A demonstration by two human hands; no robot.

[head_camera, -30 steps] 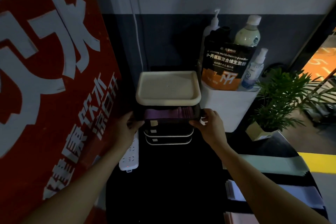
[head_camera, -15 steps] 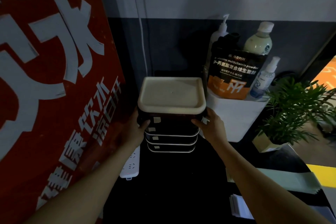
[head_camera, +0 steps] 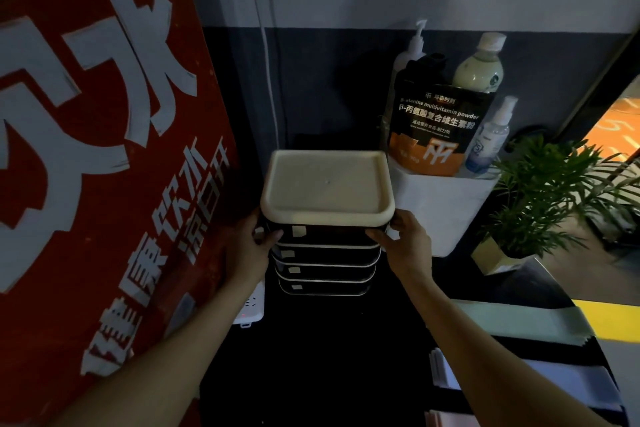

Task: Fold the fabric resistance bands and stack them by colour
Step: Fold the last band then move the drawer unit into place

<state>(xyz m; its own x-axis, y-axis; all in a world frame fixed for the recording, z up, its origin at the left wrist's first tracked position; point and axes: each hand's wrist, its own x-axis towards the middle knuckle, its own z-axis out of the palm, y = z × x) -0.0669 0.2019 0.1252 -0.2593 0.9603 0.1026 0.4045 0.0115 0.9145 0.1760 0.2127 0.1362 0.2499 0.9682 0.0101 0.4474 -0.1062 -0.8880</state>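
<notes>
head | looks forward-down | near drawer unit [head_camera: 325,253] | single view

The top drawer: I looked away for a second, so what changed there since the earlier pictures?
The top drawer, open a second ago with a purple band showing inside, has been pushed shut; the band is now hidden. The left hand and right hand stayed at its front corners. The lower drawers and the cream lid are unchanged.

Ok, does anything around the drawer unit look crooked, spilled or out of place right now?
Nothing stands out. The drawer unit stands upright with all its drawers shut flush, the left hand and right hand at its top drawer. The bottles and powder pouch stand upright, and folded bands lie flat on the right.
</notes>
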